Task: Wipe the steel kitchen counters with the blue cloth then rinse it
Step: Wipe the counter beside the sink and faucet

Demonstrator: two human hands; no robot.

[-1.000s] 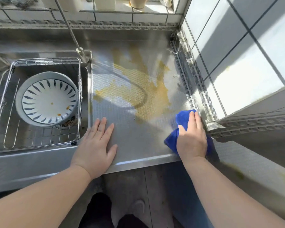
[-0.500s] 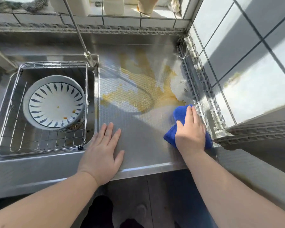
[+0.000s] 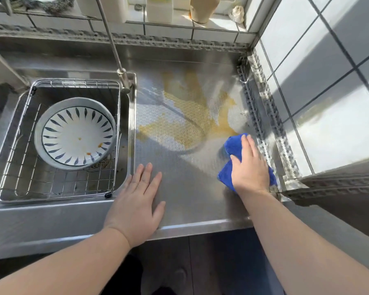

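Observation:
The blue cloth (image 3: pixel 233 145) lies bunched on the steel counter (image 3: pixel 190 188) near its right rim. My right hand (image 3: pixel 248 167) presses flat on the cloth with straight fingers, which point toward the back. A yellow-orange spill (image 3: pixel 192 124) spreads over the middle of the counter, and the cloth's far end touches its right edge. My left hand (image 3: pixel 139 201) rests flat on the counter's front left, beside the sink, holding nothing.
The sink (image 3: pixel 130 133) at left holds a wire basket (image 3: pixel 77 83) with a white, blue-patterned bowl (image 3: pixel 76 134). A tap (image 3: pixel 115 50) rises at the sink's back right corner. Bottles (image 3: pixel 159 7) stand on the tiled ledge behind. Tiled wall (image 3: pixel 328 81) bounds the right side.
My right hand has pushed the cloth away from the front edge, up to the spill's right edge. My left hand has stayed planted on the counter.

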